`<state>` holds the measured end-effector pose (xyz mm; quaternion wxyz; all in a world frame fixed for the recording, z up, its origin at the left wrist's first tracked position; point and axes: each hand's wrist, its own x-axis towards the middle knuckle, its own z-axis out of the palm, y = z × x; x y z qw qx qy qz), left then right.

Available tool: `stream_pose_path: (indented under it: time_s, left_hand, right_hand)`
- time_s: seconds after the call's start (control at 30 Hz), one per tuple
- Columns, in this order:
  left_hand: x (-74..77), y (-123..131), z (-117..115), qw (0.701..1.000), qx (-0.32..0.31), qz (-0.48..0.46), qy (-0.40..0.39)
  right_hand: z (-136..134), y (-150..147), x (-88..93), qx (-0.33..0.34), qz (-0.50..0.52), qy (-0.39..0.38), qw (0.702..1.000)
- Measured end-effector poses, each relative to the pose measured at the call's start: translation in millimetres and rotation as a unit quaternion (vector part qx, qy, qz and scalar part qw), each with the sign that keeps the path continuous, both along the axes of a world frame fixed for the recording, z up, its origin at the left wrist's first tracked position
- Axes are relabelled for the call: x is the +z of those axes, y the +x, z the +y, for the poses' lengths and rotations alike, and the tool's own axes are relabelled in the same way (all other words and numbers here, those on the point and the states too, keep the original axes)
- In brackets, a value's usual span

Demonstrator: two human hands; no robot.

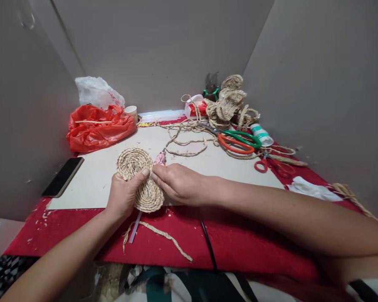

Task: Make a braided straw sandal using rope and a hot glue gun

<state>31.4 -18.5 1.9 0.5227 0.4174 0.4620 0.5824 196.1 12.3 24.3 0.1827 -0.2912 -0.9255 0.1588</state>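
Observation:
A coiled straw-braid piece point(135, 162), narrow at its waist like a figure eight, is held upright above the board's front edge. My left hand point(124, 191) is closed on its left side, thumb pressed on the front near the waist. My right hand point(176, 181) pinches the right edge at the waist, its fingertips close to my left thumb. Behind the piece lies a pink glue gun point(160, 159), mostly hidden, with its metal nozzle pointing away. A clear glue stick point(135, 228) shows below the coil, beside a loose length of braid point(166, 236) on the red cloth.
A white board point(91, 180) covers the red cloth. Large scissors point(239, 140), small red scissors point(264, 163) and straw braid bundles point(228, 102) lie back right. A phone point(63, 177), red plastic bag point(101, 130) and paper cup point(131, 112) are left. A black cord point(209, 245) crosses the front.

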Motion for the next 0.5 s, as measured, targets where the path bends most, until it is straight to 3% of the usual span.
stream_pose_path:
  time_s: [0.23,0.4,0.5]
  left_hand:
    - [-2.8,1,5,1.000,0.021,0.007,-0.002]
    - [2.9,-1,6,0.999,-0.002,-0.032,-0.011]
    - [7.5,-1,2,0.999,-0.009,-0.036,0.001]
  right_hand:
    - [4,-10,-7.8,-0.027,-0.004,0.006,1.000]
    - [15,0,5.4,0.047,0.054,-0.056,0.996]
    - [16,8,14.1,0.011,0.085,-0.087,0.993]
